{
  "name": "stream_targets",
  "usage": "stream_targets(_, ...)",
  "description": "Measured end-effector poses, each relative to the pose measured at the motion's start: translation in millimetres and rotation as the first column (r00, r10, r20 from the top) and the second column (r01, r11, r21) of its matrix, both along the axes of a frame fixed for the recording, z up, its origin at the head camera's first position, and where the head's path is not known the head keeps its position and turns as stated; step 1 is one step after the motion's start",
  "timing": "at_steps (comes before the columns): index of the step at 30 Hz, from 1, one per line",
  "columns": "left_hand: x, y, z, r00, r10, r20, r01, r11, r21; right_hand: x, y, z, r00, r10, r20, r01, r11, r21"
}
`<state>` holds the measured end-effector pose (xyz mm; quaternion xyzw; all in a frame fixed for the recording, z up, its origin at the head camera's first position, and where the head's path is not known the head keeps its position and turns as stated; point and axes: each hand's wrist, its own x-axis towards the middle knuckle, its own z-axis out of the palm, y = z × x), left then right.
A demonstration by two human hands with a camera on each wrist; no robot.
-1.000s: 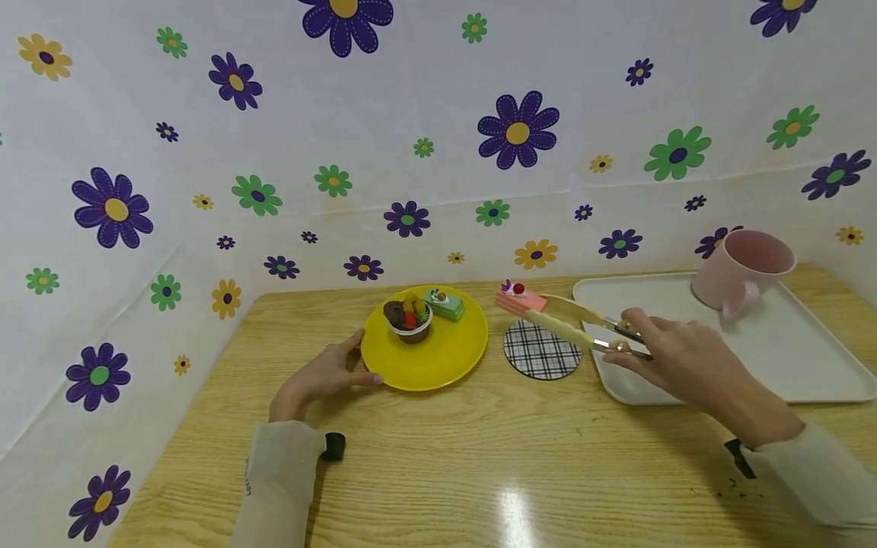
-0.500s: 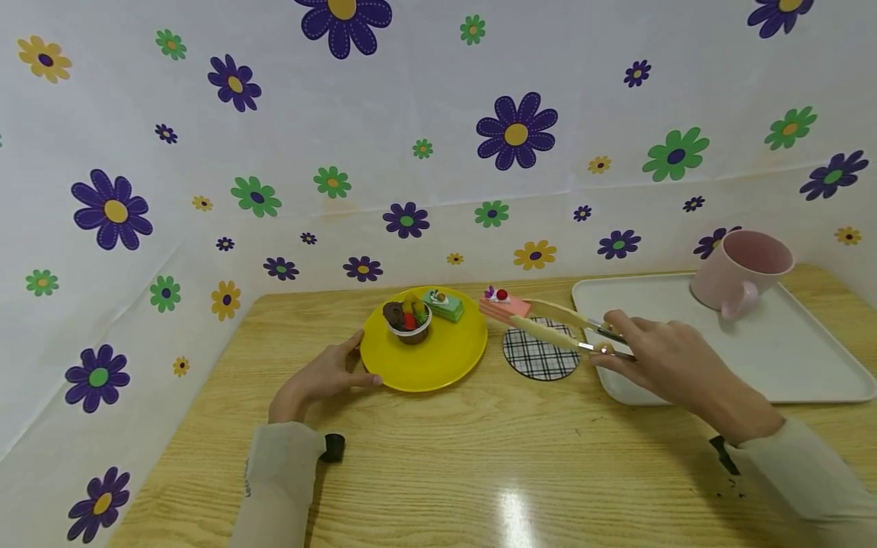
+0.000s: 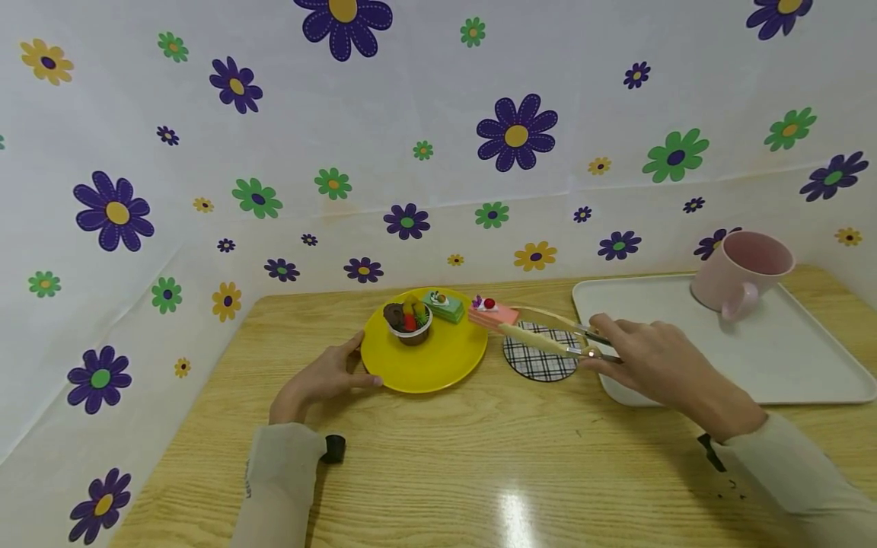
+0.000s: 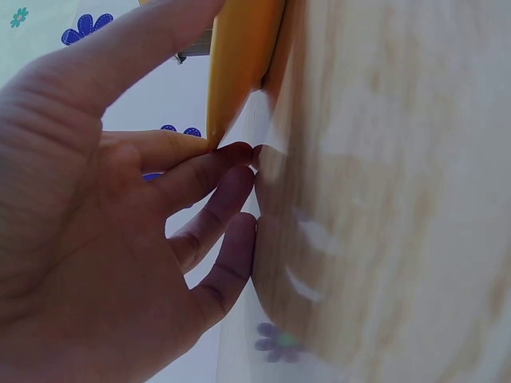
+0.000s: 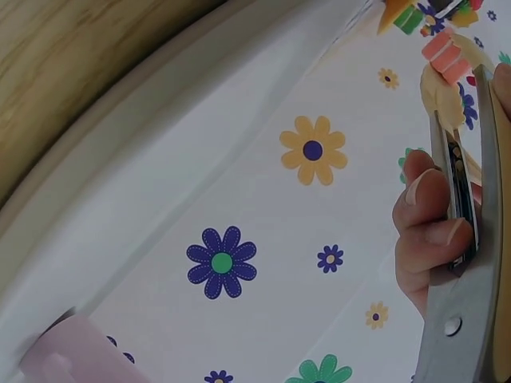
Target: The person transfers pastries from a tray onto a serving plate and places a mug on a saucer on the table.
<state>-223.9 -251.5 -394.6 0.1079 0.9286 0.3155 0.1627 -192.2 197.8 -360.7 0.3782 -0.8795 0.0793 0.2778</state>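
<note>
While pink mug (image 3: 740,270) stands on white tray (image 3: 774,365) at far right, checked coaster (image 3: 541,367) lies beneath tongs (image 3: 534,339), between tray and yellow plate (image 3: 418,371); cupcake (image 3: 411,326) and green cake slice (image 3: 445,306) on plate; pink cake slice (image 3: 489,317) in tongs' tips at plate's right rim, contact unclear; right hand (image 3: 651,361) grips tongs, palm down, pointing leftward; left hand (image 3: 325,374) extended, fingers apart, thumb and index finger touching plate's left edge.

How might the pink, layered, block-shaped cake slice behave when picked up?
The slice is probably stiff: its edges look straight in the cream-tipped, metal-handled tongs. Its flat sides make rolling unlikely. It may pivot, being gripped near one end.
</note>
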Motion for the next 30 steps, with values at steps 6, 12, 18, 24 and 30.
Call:
stream_targets(6,0.5,-0.6,0.0,1.000,-0.002,-0.003,0.002,1.000,0.007,-1.9,-4.9,-2.1,1.000,0.015,0.008,-0.015,1.000,0.020)
stream_targets(12,0.7,-0.5,0.5,1.000,0.001,0.001,-0.001,1.000,0.007,-2.3,-8.3,-3.1,0.999,0.027,0.033,-0.028,0.999,0.040)
stream_targets(18,0.8,-0.2,0.4,1.000,0.001,0.006,-0.001,1.000,0.011,-3.5,-11.0,-4.3,0.998,0.050,0.043,-0.052,0.998,0.044)
stream_targets(24,1.5,0.1,1.7,1.000,-0.006,0.002,0.006,1.000,0.020,-5.1,-14.6,-5.0,0.998,0.051,0.045,-0.053,0.997,0.059)
stream_targets(30,1.2,0.8,2.7,1.000,-0.009,0.002,0.009,1.000,0.010,-6.2,-19.3,-4.3,0.999,0.021,0.049,-0.026,0.993,0.113)
